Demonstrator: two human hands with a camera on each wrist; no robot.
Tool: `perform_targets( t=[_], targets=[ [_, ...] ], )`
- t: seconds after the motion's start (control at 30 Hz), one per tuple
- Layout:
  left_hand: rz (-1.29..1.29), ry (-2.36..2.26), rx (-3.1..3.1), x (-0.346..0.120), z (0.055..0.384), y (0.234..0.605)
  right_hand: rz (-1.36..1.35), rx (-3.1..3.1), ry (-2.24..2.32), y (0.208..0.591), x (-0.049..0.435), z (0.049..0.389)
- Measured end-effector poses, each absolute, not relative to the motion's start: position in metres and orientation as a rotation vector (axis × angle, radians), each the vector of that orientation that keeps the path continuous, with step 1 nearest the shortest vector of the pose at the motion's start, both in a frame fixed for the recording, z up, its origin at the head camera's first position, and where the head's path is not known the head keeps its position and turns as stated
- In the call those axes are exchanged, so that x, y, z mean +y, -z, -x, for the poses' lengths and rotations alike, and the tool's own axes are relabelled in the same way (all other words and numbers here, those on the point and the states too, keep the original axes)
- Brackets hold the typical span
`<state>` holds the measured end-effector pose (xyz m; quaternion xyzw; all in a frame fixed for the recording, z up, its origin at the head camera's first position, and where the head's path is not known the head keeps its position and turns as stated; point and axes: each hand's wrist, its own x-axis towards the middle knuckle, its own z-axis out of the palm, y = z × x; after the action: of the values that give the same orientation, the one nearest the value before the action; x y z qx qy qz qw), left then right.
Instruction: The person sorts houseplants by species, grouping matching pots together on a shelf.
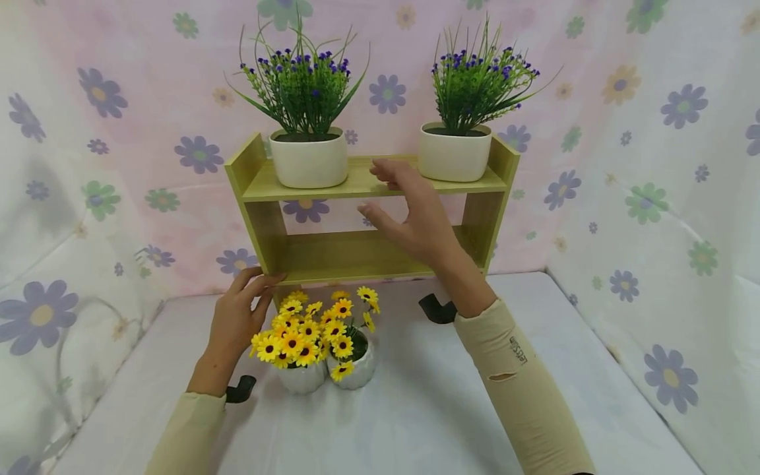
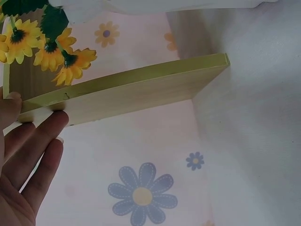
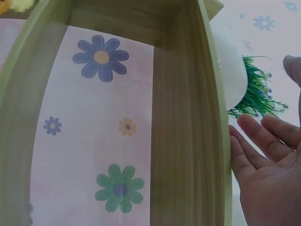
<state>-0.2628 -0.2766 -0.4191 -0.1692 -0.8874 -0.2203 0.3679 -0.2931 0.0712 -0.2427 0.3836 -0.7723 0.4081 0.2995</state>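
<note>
A wooden two-tier shelf (image 1: pixel 356 254) stands at the back of the table. My left hand (image 1: pixel 234 316) pinches the lower left side panel (image 2: pixel 141 84), thumb on one face and fingertips on the other. My right hand (image 1: pixel 418 218) is raised before the top board, its fingers loosely extended and spread from the thumb. In the right wrist view its fingertips (image 3: pixel 249 125) are right at the board's edge. On the top board stand a white pot (image 1: pixel 311 161) at left and another white pot (image 1: pixel 454 155) at right, both with purple-flowered green plants.
Two small white pots of yellow daisies, a left one (image 1: pixel 303 379) and a right one (image 1: pixel 359 373), stand on the white-covered table (image 1: pixel 427 409) before the shelf. Flower-printed cloth (image 1: pixel 623 165) hangs behind and at both sides. Black curved pieces show beside both wrists.
</note>
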Motion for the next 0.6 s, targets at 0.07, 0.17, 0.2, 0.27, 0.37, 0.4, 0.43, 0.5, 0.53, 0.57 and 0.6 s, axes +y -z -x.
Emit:
perform_targets(
  t=[0.07, 0.17, 0.2, 0.27, 0.37, 0.4, 0.43, 0.5, 0.53, 0.57, 0.6],
  targets=[
    [0.432, 0.565, -2.278, -0.276, 0.262, 0.419, -1.035, -2.027, -1.077, 0.248, 0.077, 0.288],
    [0.432, 0.568, -2.273, -0.276, 0.262, 0.42, -1.056, -2.003, -1.091, 0.256, 0.083, 0.282],
    [0.432, 0.566, -2.273, -0.276, 0.262, 0.42, -1.061, -1.995, -1.094, 0.259, 0.085, 0.28],
    [0.432, 0.57, -2.273, -0.275, 0.261, 0.421, -1.076, -1.975, -1.102, 0.266, 0.089, 0.275],
    [0.43, 0.571, -2.283, -0.275, 0.262, 0.421, -1.1, -1.947, -1.117, 0.281, 0.095, 0.268],
    [0.429, 0.569, -2.286, -0.274, 0.262, 0.42, -1.11, -1.936, -1.134, 0.286, 0.097, 0.266],
    [0.43, 0.571, -2.288, -0.274, 0.263, 0.42, -1.12, -1.928, -1.159, 0.292, 0.099, 0.265],
    [0.429, 0.571, -2.287, -0.274, 0.263, 0.419, -1.127, -1.931, -1.207, 0.303, 0.102, 0.264],
    [0.431, 0.571, -2.285, -0.274, 0.263, 0.418, -1.125, -1.94, -1.234, 0.309, 0.103, 0.264],
    [0.433, 0.571, -2.282, -0.274, 0.262, 0.418, -1.124, -1.952, -1.263, 0.315, 0.104, 0.265],
    [0.434, 0.569, -2.28, -0.275, 0.262, 0.418, -1.125, -1.966, -1.293, 0.322, 0.105, 0.266]
  ],
)
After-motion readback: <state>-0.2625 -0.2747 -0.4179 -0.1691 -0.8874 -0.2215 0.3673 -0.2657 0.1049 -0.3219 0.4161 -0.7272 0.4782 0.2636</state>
